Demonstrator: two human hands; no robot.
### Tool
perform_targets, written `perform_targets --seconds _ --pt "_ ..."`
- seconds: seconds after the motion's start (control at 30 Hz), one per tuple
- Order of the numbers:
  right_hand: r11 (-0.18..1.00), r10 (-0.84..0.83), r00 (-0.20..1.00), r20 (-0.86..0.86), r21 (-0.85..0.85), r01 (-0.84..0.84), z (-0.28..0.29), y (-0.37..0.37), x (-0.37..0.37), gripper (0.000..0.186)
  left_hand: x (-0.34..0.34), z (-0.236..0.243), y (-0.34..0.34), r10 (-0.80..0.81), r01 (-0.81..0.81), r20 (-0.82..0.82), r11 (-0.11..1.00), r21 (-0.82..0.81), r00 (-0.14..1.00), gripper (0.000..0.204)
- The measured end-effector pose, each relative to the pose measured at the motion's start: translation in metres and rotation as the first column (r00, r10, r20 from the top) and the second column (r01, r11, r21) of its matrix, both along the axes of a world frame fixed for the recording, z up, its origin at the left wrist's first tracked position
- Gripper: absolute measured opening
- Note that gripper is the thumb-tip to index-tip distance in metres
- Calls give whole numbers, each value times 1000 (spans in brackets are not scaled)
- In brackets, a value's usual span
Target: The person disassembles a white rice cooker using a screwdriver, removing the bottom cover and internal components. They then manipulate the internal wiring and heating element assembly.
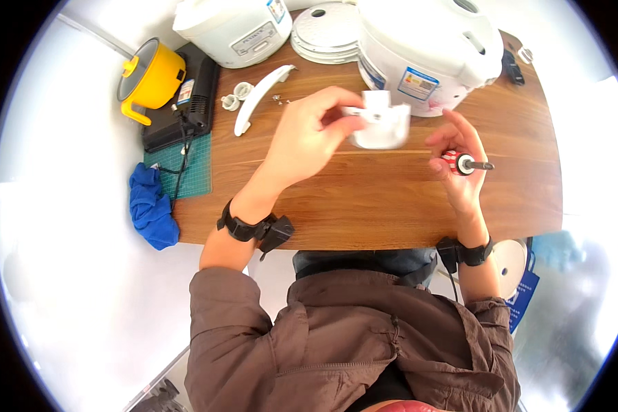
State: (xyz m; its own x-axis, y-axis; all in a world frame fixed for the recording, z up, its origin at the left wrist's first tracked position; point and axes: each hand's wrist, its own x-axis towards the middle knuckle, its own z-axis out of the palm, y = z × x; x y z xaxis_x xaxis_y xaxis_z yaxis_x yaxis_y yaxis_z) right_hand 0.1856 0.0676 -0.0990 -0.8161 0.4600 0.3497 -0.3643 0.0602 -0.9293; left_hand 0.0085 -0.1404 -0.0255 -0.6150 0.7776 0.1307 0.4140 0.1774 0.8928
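Note:
Between the thumb and fingers of my left hand [310, 134] is a white plastic part [384, 127], slightly blurred, held above the table in front of the large white rice cooker [419, 62]. My right hand [463, 147] is closed around a screwdriver with a red and white handle [456, 163]; its dark shaft points to the right. A curved white handle [262, 99] lies on the table left of my left hand. Beside it are two small white round caps [236, 96] and a few tiny screws [279, 100].
A second white cooker [237, 31] and a round white lid [326, 31] stand at the back. On the left, a yellow pot [151, 75] rests on a black appliance [202, 103], near a green cutting mat [196, 172] and blue cloth [151, 206]. A black object [512, 67] lies far right.

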Motion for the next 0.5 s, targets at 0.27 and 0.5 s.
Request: perform_targets --seconds 0.27,0.5 --pt "992 -19 989 149 128 0 -10 26 -18 45 -47 -63 -63 -37 -203 -861 966 -161 506 25" --pt "990 -20 975 222 142 -12 -14 26 -13 43 -44 -69 -70 -110 -160 -794 954 -253 598 27"
